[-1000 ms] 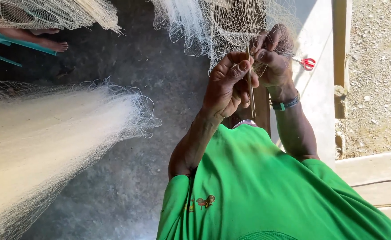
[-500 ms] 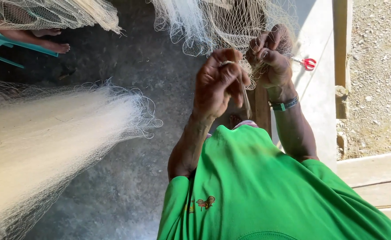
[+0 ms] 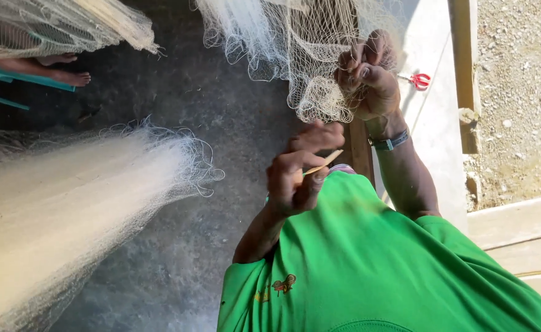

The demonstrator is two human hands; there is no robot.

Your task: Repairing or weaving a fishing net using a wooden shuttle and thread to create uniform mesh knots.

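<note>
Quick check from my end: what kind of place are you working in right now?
Probably an outdoor net-mending spot, a shaded concrete yard or porch. Pale fishing net hangs ahead, another bundle of net spreads over the concrete floor, and gravel ground lies beyond a wooden beam.

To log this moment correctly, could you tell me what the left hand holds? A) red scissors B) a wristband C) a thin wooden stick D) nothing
C: the left hand pinches a thin wooden stick; the scissors lie apart on the ledge, past the right hand, which grips the net.
</note>
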